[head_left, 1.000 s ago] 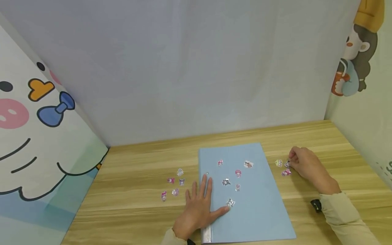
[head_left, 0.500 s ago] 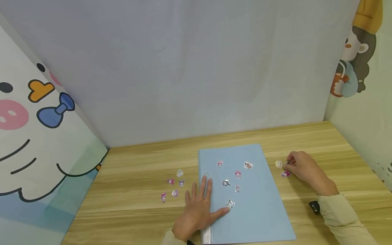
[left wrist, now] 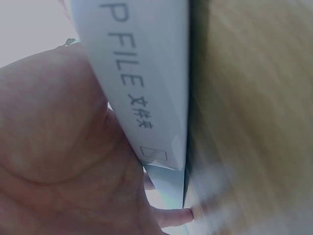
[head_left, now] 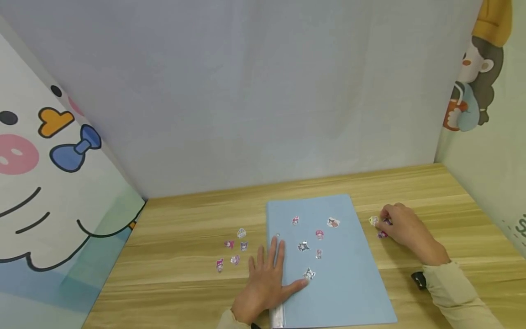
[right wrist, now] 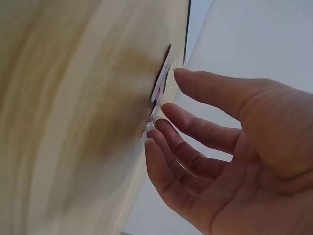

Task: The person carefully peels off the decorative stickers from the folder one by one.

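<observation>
My left hand (head_left: 265, 281) lies with fingers spread over the spine edge of a light blue file folder (head_left: 349, 283), its thumb near a silvery cat-like sticker (head_left: 309, 274). In the left wrist view the palm is against the folder's white spine label (left wrist: 132, 83). My right hand (head_left: 407, 230) is at the small stickers right of the folder. Its bent fingertips touch down by a dark-and-purple sticker (head_left: 387, 222), partly hidden. A yellow-edged sticker (head_left: 373, 220) and a magenta sticker (head_left: 382, 234) lie close by. In the right wrist view, thumb and forefinger stand apart near a sticker (right wrist: 161, 78).
Several character stickers are scattered across the folder, among them a white one (head_left: 333, 222). Left of it, more stickers lie on the wooden table (head_left: 172, 256), including a pink one (head_left: 219, 265). A pale cloth wall (head_left: 263, 100) and printed side panels (head_left: 65, 192) enclose the table.
My right hand has shifted slightly left, its fingertips moving over the dark-and-purple sticker toward the yellow-edged one. The left hand has stayed in place on the folder.
</observation>
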### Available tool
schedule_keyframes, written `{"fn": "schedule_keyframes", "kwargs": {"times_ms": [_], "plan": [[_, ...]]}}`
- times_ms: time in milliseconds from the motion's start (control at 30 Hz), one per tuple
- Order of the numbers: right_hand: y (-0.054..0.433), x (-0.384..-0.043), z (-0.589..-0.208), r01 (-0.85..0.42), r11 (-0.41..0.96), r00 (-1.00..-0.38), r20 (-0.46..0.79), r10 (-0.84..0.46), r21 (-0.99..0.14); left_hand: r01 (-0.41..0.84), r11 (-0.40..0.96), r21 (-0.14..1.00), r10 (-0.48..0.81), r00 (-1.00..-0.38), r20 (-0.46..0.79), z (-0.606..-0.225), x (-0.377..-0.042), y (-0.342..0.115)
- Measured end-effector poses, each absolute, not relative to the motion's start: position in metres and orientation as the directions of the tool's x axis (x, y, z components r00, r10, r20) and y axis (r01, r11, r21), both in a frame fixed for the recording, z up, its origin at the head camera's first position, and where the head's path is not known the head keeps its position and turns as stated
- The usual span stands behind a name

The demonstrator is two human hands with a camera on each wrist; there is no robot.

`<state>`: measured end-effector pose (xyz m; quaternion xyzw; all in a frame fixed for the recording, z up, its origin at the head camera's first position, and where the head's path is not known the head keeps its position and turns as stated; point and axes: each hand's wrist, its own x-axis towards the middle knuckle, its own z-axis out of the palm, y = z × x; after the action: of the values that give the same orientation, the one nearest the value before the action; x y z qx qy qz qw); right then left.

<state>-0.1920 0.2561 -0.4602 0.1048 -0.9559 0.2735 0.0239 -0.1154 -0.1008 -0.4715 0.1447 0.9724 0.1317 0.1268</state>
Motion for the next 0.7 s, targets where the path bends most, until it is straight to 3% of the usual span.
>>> {"fn": "schedule_keyframes", "kwargs": {"times_ms": [700], "plan": [[0.202, -0.183, -0.462, -0.371, 0.719, -0.927, 0.182, -0.329, -0.588, 0.252, 0.927, 0.280, 0.314, -0.927, -0.206, -0.469, -0.115, -0.100]]}}
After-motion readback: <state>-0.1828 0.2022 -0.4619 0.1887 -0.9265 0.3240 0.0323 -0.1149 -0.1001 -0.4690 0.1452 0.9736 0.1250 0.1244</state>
